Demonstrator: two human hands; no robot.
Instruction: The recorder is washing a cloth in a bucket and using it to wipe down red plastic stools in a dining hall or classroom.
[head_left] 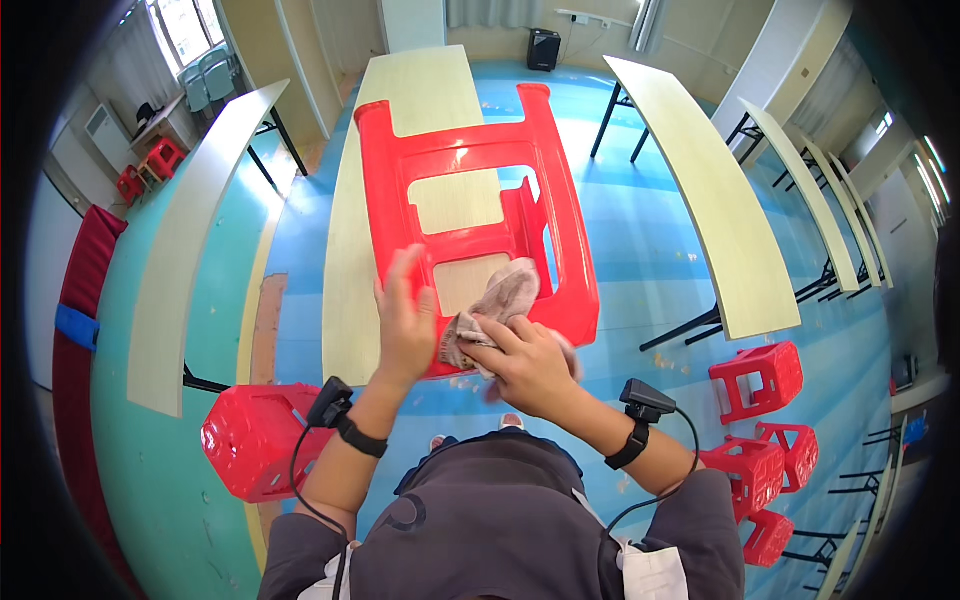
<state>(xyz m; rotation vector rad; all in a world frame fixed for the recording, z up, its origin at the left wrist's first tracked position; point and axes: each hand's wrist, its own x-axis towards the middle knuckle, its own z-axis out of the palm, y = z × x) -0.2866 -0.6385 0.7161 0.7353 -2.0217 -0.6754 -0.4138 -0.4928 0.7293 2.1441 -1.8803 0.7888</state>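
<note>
A red plastic stool [466,147] lies tipped over on the long pale table [350,290] in front of me, its legs pointing away and its seat end nearest me. My right hand [528,368] grips a crumpled, greyish-pink cloth [506,292] and presses it against the near right part of the stool. Beside the stool's near left side is my left hand [404,330], its fingers stretched up and the thumb apart, slightly blurred. No object shows in it; whether it touches the stool I cannot tell.
Another red stool [255,440] stands at my lower left, and several more red stools [757,382] are on the floor at right. Long pale tables run along the left [200,240] and right [700,190]. A black speaker-like box [543,49] stands by the far wall.
</note>
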